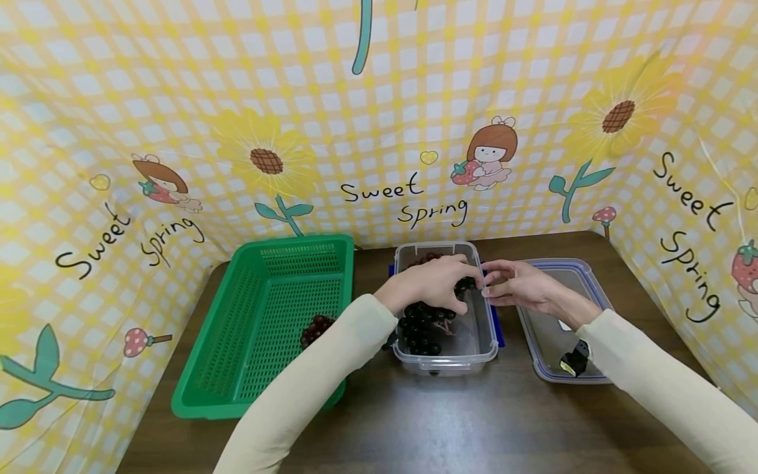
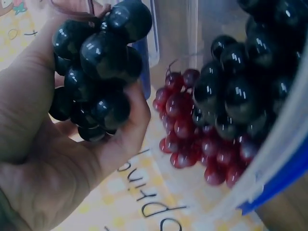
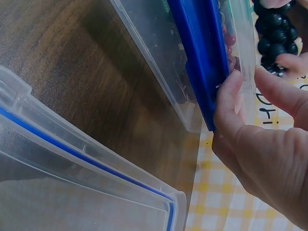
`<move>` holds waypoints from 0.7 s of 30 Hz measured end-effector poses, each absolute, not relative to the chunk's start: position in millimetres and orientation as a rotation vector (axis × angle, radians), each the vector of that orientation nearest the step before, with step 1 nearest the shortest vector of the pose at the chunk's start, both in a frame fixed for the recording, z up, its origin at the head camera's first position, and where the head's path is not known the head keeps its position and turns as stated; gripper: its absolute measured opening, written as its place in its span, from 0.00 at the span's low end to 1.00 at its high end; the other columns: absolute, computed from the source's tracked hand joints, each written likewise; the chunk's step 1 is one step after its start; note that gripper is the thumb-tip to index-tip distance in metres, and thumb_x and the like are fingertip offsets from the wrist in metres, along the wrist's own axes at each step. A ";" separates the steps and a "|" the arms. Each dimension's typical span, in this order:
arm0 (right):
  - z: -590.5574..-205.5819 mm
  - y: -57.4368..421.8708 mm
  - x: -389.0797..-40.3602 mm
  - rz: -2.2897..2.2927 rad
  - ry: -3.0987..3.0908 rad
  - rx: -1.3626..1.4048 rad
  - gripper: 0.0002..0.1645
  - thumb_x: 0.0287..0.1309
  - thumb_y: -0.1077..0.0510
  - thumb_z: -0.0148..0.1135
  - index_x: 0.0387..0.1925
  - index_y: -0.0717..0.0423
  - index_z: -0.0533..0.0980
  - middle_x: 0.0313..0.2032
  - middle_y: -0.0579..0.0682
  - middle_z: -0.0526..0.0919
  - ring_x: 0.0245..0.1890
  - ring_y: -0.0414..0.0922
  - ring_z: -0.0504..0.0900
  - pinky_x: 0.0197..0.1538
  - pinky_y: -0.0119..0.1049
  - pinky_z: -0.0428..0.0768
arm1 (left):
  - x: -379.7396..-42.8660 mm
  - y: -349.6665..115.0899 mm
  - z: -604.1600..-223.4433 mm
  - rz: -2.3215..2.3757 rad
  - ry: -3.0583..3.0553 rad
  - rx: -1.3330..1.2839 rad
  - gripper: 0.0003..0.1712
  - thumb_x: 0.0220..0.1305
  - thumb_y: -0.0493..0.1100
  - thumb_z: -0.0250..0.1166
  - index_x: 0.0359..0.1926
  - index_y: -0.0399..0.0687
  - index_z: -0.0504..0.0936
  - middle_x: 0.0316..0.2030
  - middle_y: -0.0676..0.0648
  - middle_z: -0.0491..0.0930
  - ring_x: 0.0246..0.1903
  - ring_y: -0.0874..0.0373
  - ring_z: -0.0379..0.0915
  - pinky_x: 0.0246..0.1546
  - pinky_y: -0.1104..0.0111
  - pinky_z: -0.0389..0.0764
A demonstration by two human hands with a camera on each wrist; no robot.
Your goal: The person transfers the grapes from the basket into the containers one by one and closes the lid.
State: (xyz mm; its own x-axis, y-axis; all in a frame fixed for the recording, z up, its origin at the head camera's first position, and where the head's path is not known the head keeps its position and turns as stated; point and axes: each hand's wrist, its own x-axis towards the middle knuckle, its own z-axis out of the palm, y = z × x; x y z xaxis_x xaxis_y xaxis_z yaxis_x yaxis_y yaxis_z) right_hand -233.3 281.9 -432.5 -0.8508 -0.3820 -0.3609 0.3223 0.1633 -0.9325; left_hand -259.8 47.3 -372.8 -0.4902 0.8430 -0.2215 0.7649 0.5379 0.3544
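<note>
My left hand (image 1: 435,282) grips a small bunch of black grapes (image 2: 103,62) over the clear plastic container (image 1: 444,364). Its fingers curl round the fruit in the left wrist view. Inside the container lies another bunch of black grapes (image 1: 422,332), with a brownish stem showing, and red grapes (image 2: 183,120) sit toward the far end. At the container's right wall, my right hand (image 1: 524,288) pinches the rim, thumb on the inner side and fingers outside by the blue latch (image 3: 204,57).
To the left stands a green slotted basket (image 1: 198,359) with a bunch of red grapes (image 1: 317,329) at its right side, partly behind the left sleeve. A clear lid (image 1: 541,329) with a blue seal lies right of the container. Behind the brown table hangs a yellow checked cloth (image 1: 379,131).
</note>
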 end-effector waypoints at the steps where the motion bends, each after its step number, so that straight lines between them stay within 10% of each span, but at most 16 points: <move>1: -432.3 282.1 -233.2 -1.743 1.915 -0.061 0.46 0.70 0.69 0.63 0.80 0.66 0.50 0.52 0.50 0.74 0.50 0.43 0.85 0.57 0.38 0.87 | -259.0 50.2 -374.3 0.279 2.419 1.307 0.24 0.68 0.48 0.71 0.64 0.60 0.79 0.64 0.47 0.73 0.55 0.55 0.72 0.59 0.62 0.79; 21: -432.1 283.8 -232.7 -1.721 1.940 -0.090 0.46 0.70 0.68 0.64 0.81 0.65 0.52 0.51 0.51 0.77 0.52 0.44 0.87 0.57 0.39 0.87 | -237.7 60.5 -400.9 0.233 2.516 1.061 0.32 0.67 0.51 0.74 0.69 0.57 0.76 0.68 0.42 0.70 0.48 0.54 0.78 0.48 0.60 0.85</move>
